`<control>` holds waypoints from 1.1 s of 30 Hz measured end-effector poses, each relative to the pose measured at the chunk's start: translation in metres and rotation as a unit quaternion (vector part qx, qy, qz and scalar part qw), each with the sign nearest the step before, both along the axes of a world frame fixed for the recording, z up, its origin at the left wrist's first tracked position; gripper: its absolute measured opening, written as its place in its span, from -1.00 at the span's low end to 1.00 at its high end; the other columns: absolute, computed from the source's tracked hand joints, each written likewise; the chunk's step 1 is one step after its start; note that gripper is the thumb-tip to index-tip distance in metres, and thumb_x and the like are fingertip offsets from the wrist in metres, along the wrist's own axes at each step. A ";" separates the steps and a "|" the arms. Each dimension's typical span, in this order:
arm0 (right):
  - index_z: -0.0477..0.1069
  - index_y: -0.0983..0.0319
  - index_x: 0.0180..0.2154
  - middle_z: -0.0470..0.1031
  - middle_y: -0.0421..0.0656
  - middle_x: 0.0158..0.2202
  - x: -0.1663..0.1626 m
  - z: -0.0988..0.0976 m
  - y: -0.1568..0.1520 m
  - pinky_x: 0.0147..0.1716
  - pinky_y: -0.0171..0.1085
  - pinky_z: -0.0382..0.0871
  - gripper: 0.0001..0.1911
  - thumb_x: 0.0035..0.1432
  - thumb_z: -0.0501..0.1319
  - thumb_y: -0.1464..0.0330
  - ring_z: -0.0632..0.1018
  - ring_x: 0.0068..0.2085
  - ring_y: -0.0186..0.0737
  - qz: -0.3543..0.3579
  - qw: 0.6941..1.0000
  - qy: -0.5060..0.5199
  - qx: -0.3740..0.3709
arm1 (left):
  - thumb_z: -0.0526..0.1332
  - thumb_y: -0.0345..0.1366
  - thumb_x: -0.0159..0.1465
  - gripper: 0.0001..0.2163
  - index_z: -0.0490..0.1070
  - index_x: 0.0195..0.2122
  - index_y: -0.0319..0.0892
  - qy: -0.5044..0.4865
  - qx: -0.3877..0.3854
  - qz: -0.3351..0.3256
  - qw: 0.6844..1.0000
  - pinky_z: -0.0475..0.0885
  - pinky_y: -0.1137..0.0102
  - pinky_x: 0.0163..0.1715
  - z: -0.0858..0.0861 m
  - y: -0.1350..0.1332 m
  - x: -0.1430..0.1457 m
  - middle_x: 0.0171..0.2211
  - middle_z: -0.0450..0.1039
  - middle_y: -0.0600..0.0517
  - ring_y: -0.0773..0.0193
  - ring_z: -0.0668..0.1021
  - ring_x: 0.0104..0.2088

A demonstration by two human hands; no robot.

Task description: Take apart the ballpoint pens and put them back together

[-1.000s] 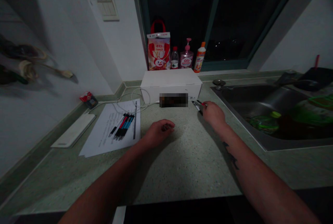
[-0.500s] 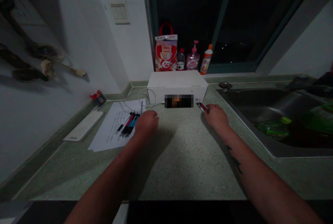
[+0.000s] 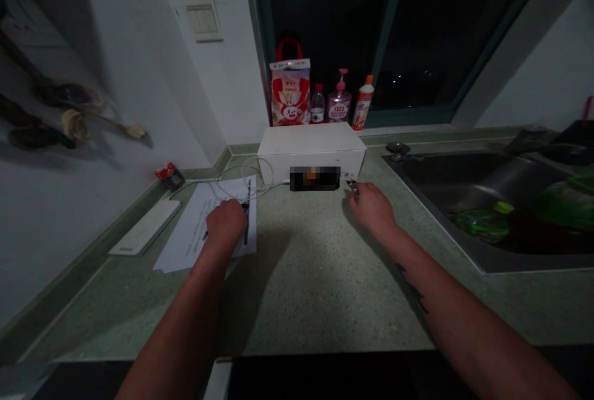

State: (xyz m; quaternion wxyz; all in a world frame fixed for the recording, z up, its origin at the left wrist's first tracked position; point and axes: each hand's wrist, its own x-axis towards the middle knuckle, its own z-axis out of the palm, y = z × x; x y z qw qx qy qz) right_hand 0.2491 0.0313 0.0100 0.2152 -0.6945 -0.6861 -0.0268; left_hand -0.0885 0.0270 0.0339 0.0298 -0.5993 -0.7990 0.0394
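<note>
Head view. Pen bundle (image 3: 243, 206): on paper sheet (image 3: 183, 248), forward-left of white box (image 3: 310, 149), close to its left front corner and just beside white cable (image 3: 241, 182). Almost wholly covered; only dark ends visible past the knuckles. Long axis slanted, far end toward the box, near end away and leftward. Left hand (image 3: 226, 221): directly on top of the bundle, knuckles up, fingers curled downward; true clasp or mere resting contact not discernible in the dim light. Nearer hand by far: left. Right hand (image 3: 371, 208): forward-right of the box, near its right front corner, well apart from the bundle, with the width of the box front between. Fingers bent and apparently clenched on loose pens (image 3: 351, 186), tips protruding toward the box, almost touching its lower edge. Bench (image 3: 325, 288): speckled green, carrying box, sheet and both forearms. Flat white slab (image 3: 142, 234): left of the sheet, against the wall, far left of the box. Sink (image 3: 464, 171): right of the box, beyond the right hand. Bottles and a red-handled bag: behind the box on the window ledge.
</note>
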 end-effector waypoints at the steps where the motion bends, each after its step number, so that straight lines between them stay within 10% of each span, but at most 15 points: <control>1: 0.47 0.35 0.05 0.52 0.13 -0.05 -0.002 0.000 -0.001 -0.06 -0.12 0.37 -0.63 0.26 0.11 0.38 0.53 -0.05 0.06 0.005 1.000 0.005 0.009 | 0.02 -0.42 0.30 -0.68 0.49 -0.04 -0.34 0.001 -0.002 -0.003 1.000 0.48 0.23 -0.22 0.000 0.000 0.000 -0.09 0.55 -0.35 -0.10 0.60 -0.05; 9: 0.50 0.24 -0.05 0.55 0.01 -0.13 -0.029 -0.001 -0.014 -0.01 -0.07 0.39 -0.72 0.32 0.09 0.36 0.53 -0.06 0.00 0.178 0.980 0.079 0.044 | 0.04 -0.33 0.36 -0.69 0.49 0.00 -0.26 -0.084 0.090 -0.127 0.984 0.47 0.20 -0.15 0.008 -0.008 0.025 -0.06 0.49 -0.26 -0.05 0.60 -0.12; 14: 0.38 0.18 0.13 0.49 -0.02 0.05 -0.049 -0.007 -0.025 0.03 -0.13 0.36 -0.64 0.33 0.17 0.26 0.49 0.06 -0.08 0.348 0.929 0.128 -0.007 | 0.17 -0.31 0.34 -0.80 0.54 -0.08 -0.13 -0.333 0.102 -0.396 0.850 0.43 0.31 -0.06 -0.016 -0.018 0.063 -0.15 0.55 -0.04 0.16 0.57 -0.11; 23: 0.38 0.21 -0.46 0.37 -0.24 -0.58 -0.032 -0.007 -0.011 -0.45 -0.31 0.23 -0.63 0.35 0.04 0.22 0.37 -0.53 -0.32 0.293 0.883 0.307 -0.201 | 0.20 -0.27 0.32 -0.81 0.57 -0.12 -0.11 -0.360 0.068 -0.340 0.866 0.42 0.32 -0.14 -0.020 -0.021 0.073 -0.18 0.62 -0.01 0.14 0.59 -0.17; 33: 0.34 0.20 -0.49 0.37 -0.25 -0.60 -0.025 -0.003 -0.005 -0.57 -0.34 0.22 -0.67 0.20 0.14 0.12 0.36 -0.59 -0.36 0.246 0.837 0.442 -0.208 | 0.10 -0.19 0.35 -0.73 0.60 -0.21 -0.12 -0.425 0.041 -0.304 0.852 0.39 0.38 -0.23 -0.015 -0.019 0.072 -0.39 0.61 0.04 0.22 0.57 -0.35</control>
